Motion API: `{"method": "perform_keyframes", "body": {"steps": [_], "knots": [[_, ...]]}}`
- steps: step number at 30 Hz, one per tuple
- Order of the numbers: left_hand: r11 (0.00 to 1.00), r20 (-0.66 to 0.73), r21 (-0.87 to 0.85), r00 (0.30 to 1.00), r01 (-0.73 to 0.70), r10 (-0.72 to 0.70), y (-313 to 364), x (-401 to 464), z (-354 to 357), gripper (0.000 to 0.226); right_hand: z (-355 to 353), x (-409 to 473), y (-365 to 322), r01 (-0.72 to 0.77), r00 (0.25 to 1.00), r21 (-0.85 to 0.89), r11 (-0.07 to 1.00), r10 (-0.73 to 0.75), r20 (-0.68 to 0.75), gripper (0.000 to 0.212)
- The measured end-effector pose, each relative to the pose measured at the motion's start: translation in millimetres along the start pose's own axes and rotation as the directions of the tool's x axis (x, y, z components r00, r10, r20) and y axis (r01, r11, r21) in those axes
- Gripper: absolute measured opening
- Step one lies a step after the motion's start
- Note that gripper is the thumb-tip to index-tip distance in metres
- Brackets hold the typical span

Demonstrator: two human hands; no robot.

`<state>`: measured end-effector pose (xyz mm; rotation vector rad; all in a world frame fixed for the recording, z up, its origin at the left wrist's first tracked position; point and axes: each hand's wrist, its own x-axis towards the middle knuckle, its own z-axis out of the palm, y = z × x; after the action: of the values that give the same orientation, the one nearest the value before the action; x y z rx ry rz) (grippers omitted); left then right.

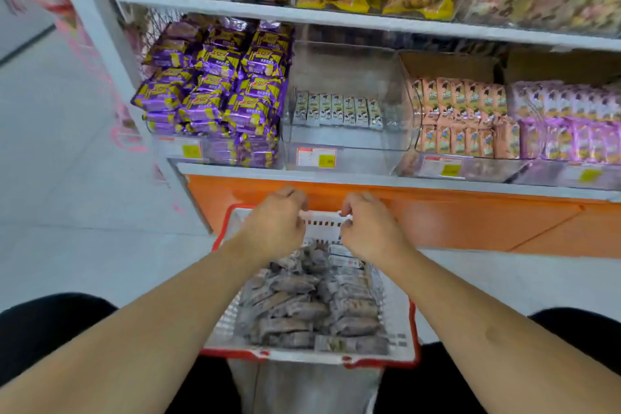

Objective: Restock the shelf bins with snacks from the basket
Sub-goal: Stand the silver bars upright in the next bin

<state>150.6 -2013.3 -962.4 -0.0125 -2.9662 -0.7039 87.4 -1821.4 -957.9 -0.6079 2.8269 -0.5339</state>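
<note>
Your forearms reach over the basket of grey snack packs | left hand and right hand both curl onto its far rim | nearly empty clear bin sits above.

Two bare arms reach forward, hands close together

Both arms are bare and stretch out from the bottom corners toward the middle. The left hand shows its back, knuckles up, with the fingers curled down and forward. The right hand also shows its back, and its fingers are bent in toward the left hand. The two hands sit side by side at the same height, near each other but apart. Both wrists are nearly straight. The fingertips of both hands curl out of sight, so what they grip cannot be told for sure. Dark clothing shows at the lower left and right, under the forearms.
</note>
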Motion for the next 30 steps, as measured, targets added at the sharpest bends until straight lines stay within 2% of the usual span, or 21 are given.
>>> {"method": "perform_keyframes", "body": {"steps": [3,6,7,10,12,14,18,21,25,28,30], "knots": [[0.987,0.280,0.092,0.948,0.130,-0.151,-18,-27,34,0.037,40,-10,14,-0.036,0.959,-0.060,0.998,0.052,0.280,0.041],[0.968,0.509,0.211,0.829,0.140,-0.231,-36,-43,66,0.062,78,-10,31,0.006,0.858,-0.202,0.979,0.098,0.504,0.070],[0.962,0.559,0.234,0.790,0.139,-0.250,-42,-46,78,0.069,91,-8,39,0.029,0.826,-0.241,0.970,0.113,0.553,0.079],[0.953,0.605,0.286,0.751,0.104,-0.264,-56,-50,111,0.091,121,-5,62,0.032,0.715,-0.312,0.950,0.197,0.671,0.110],[0.952,0.657,0.286,0.702,0.107,-0.276,-60,-45,131,0.104,140,-5,74,0.032,0.628,-0.367,0.930,0.267,0.731,0.136],[0.956,0.715,0.268,0.641,0.118,-0.279,-59,-38,149,0.113,159,-6,81,0.078,0.607,-0.434,0.897,0.303,0.735,0.152],[0.932,0.747,0.346,0.569,0.110,-0.344,-55,-35,190,0.125,182,-5,90,0.065,0.687,-0.436,0.897,0.277,0.672,0.144],[0.885,0.693,0.457,0.588,0.089,-0.417,-54,-37,209,0.113,184,-4,93,0.063,0.729,-0.421,0.905,0.247,0.639,0.137],[0.859,0.682,0.511,0.603,0.012,-0.414,-52,-39,215,0.105,178,-11,92,0.120,0.778,-0.418,0.901,0.177,0.603,0.131],[0.874,0.711,0.485,0.597,-0.032,-0.372,-51,-39,213,0.091,176,-14,91,0.175,0.783,-0.430,0.885,0.139,0.606,0.123],[0.898,0.739,0.440,0.573,-0.014,-0.354,-49,-41,211,0.089,175,-12,93,0.190,0.754,-0.425,0.885,0.146,0.641,0.123]]}}
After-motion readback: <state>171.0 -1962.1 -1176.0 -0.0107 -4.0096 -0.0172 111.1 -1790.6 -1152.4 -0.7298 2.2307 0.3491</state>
